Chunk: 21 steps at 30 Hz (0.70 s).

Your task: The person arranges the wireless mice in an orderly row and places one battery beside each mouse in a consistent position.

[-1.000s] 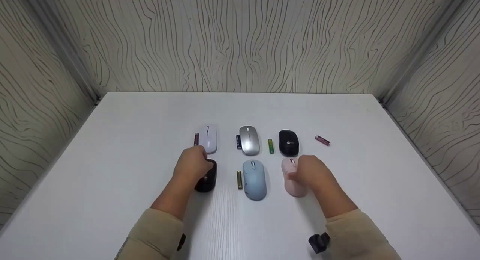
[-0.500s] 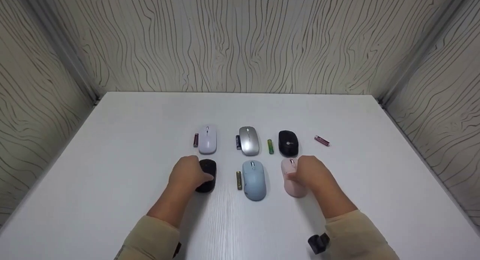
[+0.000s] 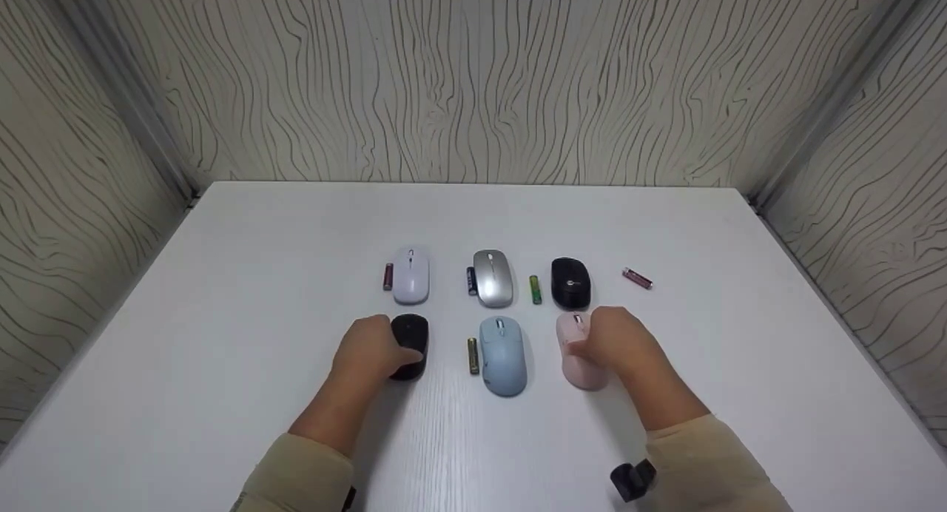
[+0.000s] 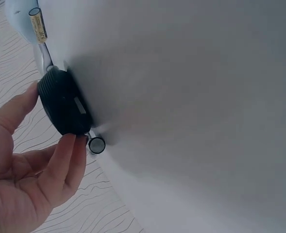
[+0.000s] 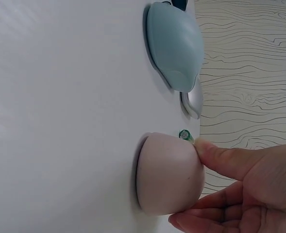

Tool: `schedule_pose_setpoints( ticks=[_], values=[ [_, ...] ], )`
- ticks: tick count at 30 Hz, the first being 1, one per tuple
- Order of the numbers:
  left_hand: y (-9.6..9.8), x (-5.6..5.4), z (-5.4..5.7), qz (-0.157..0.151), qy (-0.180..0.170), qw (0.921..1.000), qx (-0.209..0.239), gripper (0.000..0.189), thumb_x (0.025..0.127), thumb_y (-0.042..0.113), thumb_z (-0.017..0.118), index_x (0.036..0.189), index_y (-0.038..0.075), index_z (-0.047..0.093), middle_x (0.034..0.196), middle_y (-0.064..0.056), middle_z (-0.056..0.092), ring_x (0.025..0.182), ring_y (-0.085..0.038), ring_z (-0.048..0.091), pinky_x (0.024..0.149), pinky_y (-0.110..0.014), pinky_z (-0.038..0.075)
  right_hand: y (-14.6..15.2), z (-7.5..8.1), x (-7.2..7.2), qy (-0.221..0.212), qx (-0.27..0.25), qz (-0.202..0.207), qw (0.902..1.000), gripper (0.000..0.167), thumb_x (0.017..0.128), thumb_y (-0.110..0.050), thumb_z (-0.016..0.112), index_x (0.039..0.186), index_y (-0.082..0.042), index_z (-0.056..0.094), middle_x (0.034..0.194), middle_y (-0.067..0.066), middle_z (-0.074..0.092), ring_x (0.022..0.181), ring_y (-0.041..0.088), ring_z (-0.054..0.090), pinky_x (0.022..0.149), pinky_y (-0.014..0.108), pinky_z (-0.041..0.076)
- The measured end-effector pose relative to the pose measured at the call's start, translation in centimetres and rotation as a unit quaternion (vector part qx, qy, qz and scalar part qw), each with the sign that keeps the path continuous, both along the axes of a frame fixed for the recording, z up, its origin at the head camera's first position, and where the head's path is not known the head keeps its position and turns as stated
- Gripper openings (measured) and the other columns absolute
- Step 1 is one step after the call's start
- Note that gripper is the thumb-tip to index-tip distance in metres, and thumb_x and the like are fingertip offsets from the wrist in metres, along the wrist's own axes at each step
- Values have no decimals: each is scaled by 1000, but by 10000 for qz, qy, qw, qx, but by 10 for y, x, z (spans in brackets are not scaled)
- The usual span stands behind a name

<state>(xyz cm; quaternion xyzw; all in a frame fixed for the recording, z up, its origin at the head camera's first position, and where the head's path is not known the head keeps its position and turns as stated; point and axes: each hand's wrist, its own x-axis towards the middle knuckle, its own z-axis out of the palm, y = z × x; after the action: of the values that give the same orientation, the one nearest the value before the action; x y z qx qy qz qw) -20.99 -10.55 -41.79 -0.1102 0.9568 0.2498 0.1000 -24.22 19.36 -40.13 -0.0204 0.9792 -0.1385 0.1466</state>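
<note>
My left hand [image 3: 366, 349] grips a black mouse [image 3: 411, 334] at the near left, thumb on one side and fingers on the other. In the left wrist view the same black mouse [image 4: 62, 102] sits between thumb and fingertips of the left hand [image 4: 31, 184]. At the near right, my right hand [image 3: 618, 342] holds a pink mouse [image 3: 573, 364] by its sides. The right wrist view has the pink mouse [image 5: 167, 174] on the table, pinched by the right hand [image 5: 259, 189]. Between the two hands lies a light blue mouse [image 3: 503, 356], with a gold-green battery [image 3: 473, 356] to its left.
Behind stand a pale lilac mouse [image 3: 411, 277], a silver mouse [image 3: 493, 279] and another black mouse [image 3: 570, 283]. Batteries lie among them: dark red [image 3: 388, 277], dark blue [image 3: 471, 281], green [image 3: 536, 290]. Another red battery [image 3: 637, 278] lies farther right on the white table [image 3: 222, 312].
My left hand has drawn back a little from beside the lilac mouse's near end and settled round the black mouse. The right hand stays on the pink mouse.
</note>
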Motion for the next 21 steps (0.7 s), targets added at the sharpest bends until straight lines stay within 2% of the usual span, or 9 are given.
schedule_pose_setpoints(
  ticks=[6, 10, 12, 16, 19, 21],
  values=[
    [-1, 0, -1, 55, -55, 10000, 54, 59, 72, 29, 76, 112, -9, 55, 101, -18, 62, 85, -23, 56, 78, -39, 48, 1, 4, -2, -164, 18, -31, 9999, 51, 77, -35, 69, 101, 8, 60, 83, 12, 61, 73, 23, 51, 68, 40, 44],
    [0, 1, 0, 122, -80, 9999, 49, 62, 72, 29, 76, 115, -9, 54, 105, -19, 61, 89, -25, 56, 81, -40, 48, 9, 12, -7, -299, -23, -81, 9995, 57, 80, -40, 65, 104, 11, 58, 87, 14, 60, 76, 24, 51, 71, 41, 44],
    [1, 1, 0, 155, -84, 9998, 58, 62, 72, 29, 76, 117, -8, 53, 107, -19, 60, 92, -26, 56, 83, -40, 47, 18, 17, -14, -175, 60, 19, 9998, 54, 84, -38, 62, 103, 13, 58, 87, 17, 61, 75, 25, 52, 70, 42, 45],
    [1, 2, 1, 108, -37, 9999, 56, 62, 73, 28, 75, 118, -8, 52, 107, -19, 60, 93, -26, 57, 83, -40, 47, 41, 20, -34, 492, 297, 377, 9976, 39, 87, -25, 58, 91, 14, 62, 89, 26, 63, 74, 32, 58, 71, 45, 47],
    [1, 2, 0, 11, 10, 10000, 27, 61, 73, 28, 75, 117, -9, 53, 105, -20, 61, 91, -26, 58, 82, -40, 48, 58, 14, -49, 864, 130, 240, 9959, 29, 88, -16, 55, 89, 13, 62, 93, 29, 62, 79, 36, 59, 71, 45, 47],
    [1, 1, 0, -44, 37, 10000, 40, 61, 72, 28, 76, 116, -10, 53, 104, -20, 61, 91, -26, 58, 81, -40, 48, 67, 9, -57, 984, -94, -39, 9951, 27, 89, -13, 53, 94, 12, 61, 96, 29, 61, 83, 38, 57, 72, 45, 46]
  ],
)
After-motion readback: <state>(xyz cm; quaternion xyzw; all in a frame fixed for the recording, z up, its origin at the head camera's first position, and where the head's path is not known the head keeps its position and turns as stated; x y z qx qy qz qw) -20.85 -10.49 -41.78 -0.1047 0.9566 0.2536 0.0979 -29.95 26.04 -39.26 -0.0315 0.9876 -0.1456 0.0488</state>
